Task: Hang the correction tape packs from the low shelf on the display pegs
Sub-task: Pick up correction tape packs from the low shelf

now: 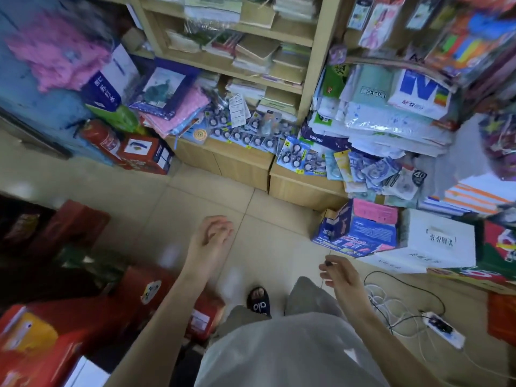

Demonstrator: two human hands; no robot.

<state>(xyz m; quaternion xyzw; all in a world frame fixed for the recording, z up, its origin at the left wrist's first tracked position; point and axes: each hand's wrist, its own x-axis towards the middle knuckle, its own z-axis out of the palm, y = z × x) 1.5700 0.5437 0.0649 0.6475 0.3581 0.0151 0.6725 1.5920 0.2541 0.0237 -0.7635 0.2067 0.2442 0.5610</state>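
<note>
Glossy blister correction tape packs heaped on low wood shelf, well beyond my hands. Left hand loosely curled, empty. Right hand pinches sth small and dark, can't tell what.

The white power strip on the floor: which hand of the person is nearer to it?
Right. The right hand hangs above the cables, up and left of the white power strip. The left hand is much farther left, over the bare floor tiles.

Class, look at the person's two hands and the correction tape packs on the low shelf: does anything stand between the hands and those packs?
Nothing visible does. The left hand and right hand hang over bare floor tiles, apart from the correction tape packs that lie on the low shelf ahead. Only open floor separates them.
</note>
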